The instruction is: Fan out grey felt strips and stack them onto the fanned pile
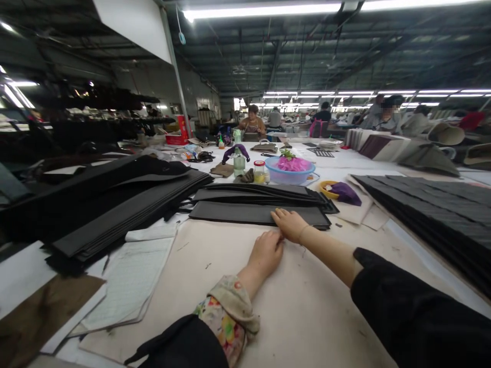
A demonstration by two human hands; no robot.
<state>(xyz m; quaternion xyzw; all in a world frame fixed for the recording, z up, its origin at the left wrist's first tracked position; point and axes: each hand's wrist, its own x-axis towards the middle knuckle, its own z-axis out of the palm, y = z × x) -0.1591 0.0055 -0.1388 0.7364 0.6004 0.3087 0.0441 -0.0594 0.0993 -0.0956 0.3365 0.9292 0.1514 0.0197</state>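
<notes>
Lying well left of the left hand, a slumped stack of long black sheets sits above some white lined paper on the pale table. That left hand rests knuckles up on the bare table with its fingers loose, holding nothing, its fingertips just short of a flat dark grey rectangular sheet. The right hand, just beside it, lies spread flat on this sheet's near edge, not gripping it. Beyond the right hand stands a blue plastic basin. Far to its right lie rows of overlapping dark strips.
</notes>
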